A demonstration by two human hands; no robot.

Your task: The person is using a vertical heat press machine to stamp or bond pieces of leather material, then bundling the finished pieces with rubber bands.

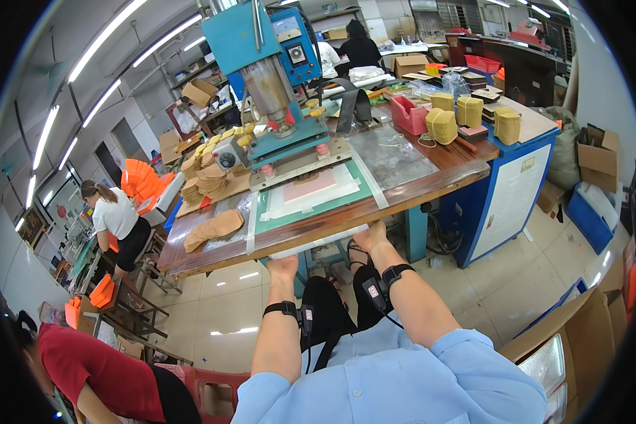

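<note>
Both my hands reach under the front edge of the wooden worktable (403, 206), at the two ends of a long white bar or strip (321, 242). My left hand (283, 266) is at the bar's left end and my right hand (372, 237) at its right end; the table edge hides the fingers of both. Above them on the tabletop, a green mat (364, 185) carries a white sheet and a pink rectangle (309, 185), beneath the teal press machine (290, 145). To the left lies a row of tan leather-like pieces (214, 230).
Stacked tan pieces (208, 180) stand left of the press. Yellow bundles (442, 126) and a red bin (408, 114) sit to its right. A blue-and-white cabinet (505, 201) stands below on the right. One person in red (106, 364) is at lower left, another in white (124, 212) behind.
</note>
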